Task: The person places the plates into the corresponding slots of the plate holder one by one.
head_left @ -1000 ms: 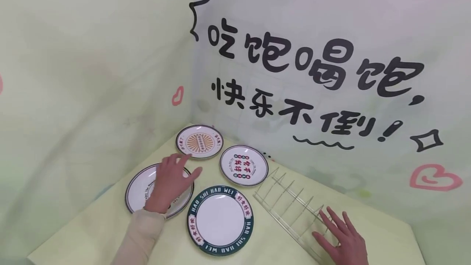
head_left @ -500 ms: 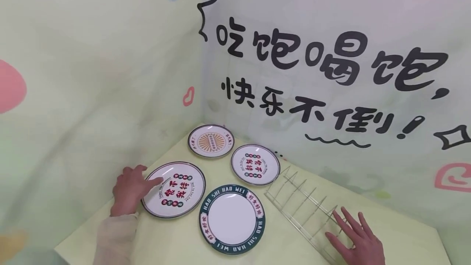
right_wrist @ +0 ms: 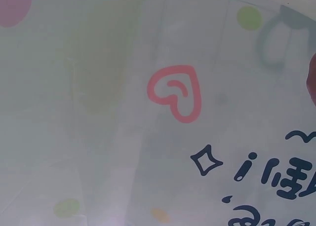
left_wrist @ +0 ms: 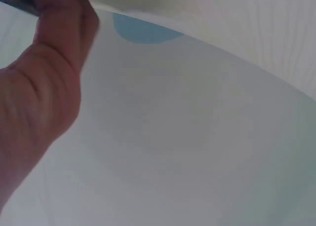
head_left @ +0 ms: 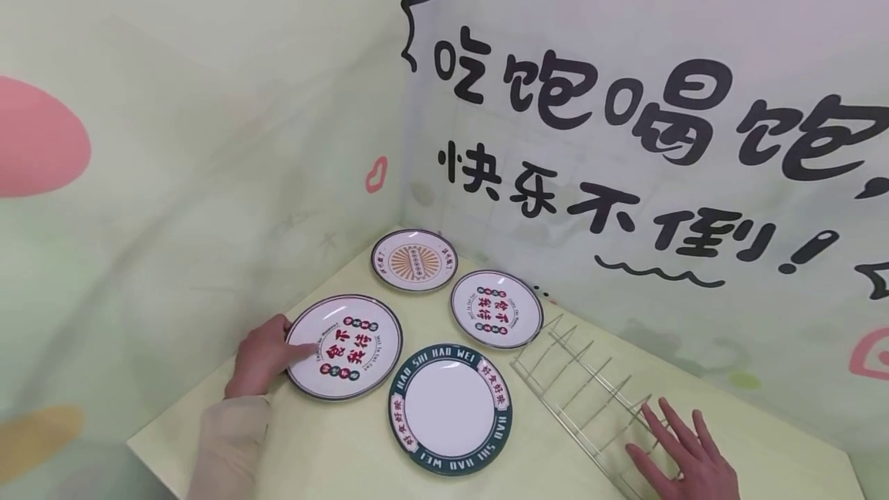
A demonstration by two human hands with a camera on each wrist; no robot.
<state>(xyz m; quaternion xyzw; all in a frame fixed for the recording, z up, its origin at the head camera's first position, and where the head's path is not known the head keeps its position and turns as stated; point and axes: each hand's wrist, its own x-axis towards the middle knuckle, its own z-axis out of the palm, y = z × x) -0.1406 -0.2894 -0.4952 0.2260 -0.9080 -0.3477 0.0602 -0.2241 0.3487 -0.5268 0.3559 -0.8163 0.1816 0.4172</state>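
My left hand (head_left: 260, 357) grips the left edge of a large white plate (head_left: 375, 365) with red and green lettering and a dark rim line. The thumb lies over the plate's top face, and the other fingers are mostly hidden at its edge. In the left wrist view the hand (left_wrist: 49, 83) fills the left side, with a dark sliver at the top corner. Over the near end of a wire plate rack (head_left: 579, 388), my right hand (head_left: 694, 457) has its fingers spread, fingertips right at the wires. Only a bit of finger (right_wrist: 312, 80) shows in the right wrist view.
A green-rimmed plate (head_left: 451, 407) lies in the middle of the pale yellow table (head_left: 333, 450). Farther back are a smaller lettered plate (head_left: 510, 303) and a sunburst plate (head_left: 415, 280). Printed cloth walls (head_left: 278, 137) enclose the table's back and left.
My left hand has swung from over the large plate to its left edge and taken hold, and the plate has shifted slightly. The right hand stays at the rack. The head view has turned left.
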